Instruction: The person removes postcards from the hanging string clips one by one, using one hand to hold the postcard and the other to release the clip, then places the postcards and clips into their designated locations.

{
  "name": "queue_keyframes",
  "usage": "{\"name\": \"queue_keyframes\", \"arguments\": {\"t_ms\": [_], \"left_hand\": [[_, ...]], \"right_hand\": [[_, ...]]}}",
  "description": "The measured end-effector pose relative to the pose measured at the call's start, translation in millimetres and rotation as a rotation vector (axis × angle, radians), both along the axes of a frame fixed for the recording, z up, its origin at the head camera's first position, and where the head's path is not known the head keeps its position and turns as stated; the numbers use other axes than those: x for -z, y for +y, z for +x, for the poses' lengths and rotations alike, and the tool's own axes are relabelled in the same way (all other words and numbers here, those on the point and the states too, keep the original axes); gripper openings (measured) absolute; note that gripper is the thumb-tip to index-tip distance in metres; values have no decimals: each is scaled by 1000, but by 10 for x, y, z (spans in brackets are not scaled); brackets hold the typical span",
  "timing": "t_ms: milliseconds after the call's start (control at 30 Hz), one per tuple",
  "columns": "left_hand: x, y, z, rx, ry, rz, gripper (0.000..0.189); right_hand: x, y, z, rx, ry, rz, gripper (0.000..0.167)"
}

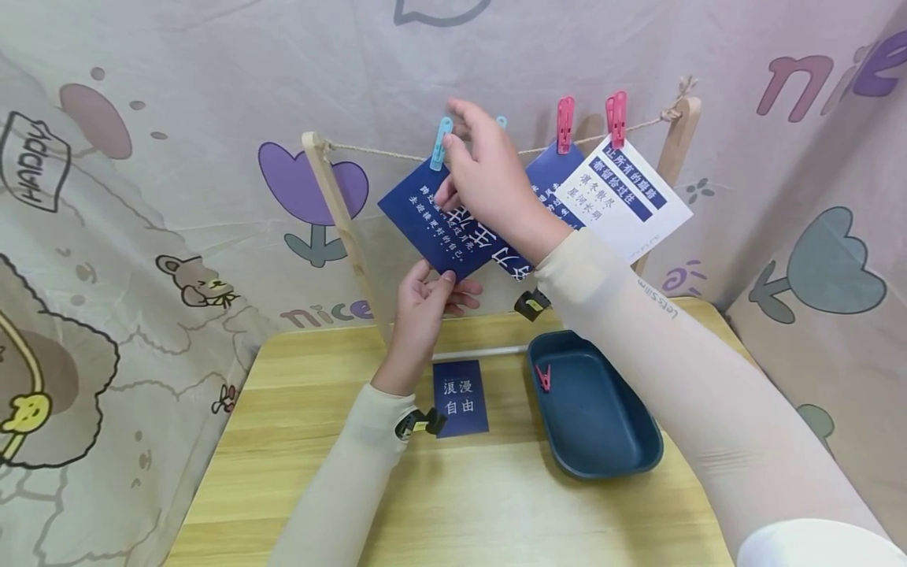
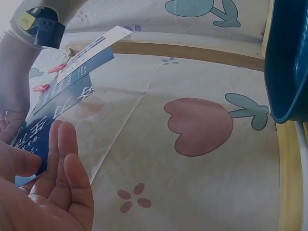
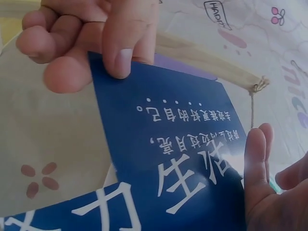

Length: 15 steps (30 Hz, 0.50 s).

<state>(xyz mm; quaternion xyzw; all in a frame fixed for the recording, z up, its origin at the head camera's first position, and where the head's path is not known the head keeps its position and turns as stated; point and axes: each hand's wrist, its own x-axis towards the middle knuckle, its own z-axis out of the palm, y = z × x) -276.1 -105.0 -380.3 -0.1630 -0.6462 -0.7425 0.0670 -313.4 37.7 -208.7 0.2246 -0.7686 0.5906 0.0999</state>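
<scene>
A dark blue card [image 1: 425,209] with white lettering hangs tilted from the rope under a light blue clothespin [image 1: 441,146]. My left hand [image 1: 423,319] pinches the card's lower corner between thumb and fingers. Beside that clothespin is my right hand [image 1: 492,173], its fingers fairly straight and its thumb close to the clip. In the right wrist view, the right fingers lie along the card's edge [image 3: 163,96]. Another blue card [image 1: 512,260], partly hidden by the right hand and forearm, overlaps behind the first; a second light blue clothespin [image 1: 501,122] shows above the right hand.
Two pink clothespins [image 1: 564,126] hold a blue card [image 1: 546,169] and a white card [image 1: 631,197] farther right. The rope [image 1: 383,151] spans two wooden posts [image 1: 340,209]. On the table [image 1: 283,409] lie a blue card [image 1: 460,398] and a dark basin [image 1: 595,465] containing a pink clothespin [image 1: 543,378].
</scene>
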Motion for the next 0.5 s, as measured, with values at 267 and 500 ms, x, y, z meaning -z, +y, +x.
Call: {"name": "queue_keyframes", "arguments": {"t_ms": [267, 500], "left_hand": [[-11, -6, 10, 4, 3, 15, 26], [-9, -24, 13, 1, 2, 2, 26]], "right_hand": [[-47, -26, 1, 23, 0, -21, 48], [-59, -52, 20, 45, 3, -56, 41]]}}
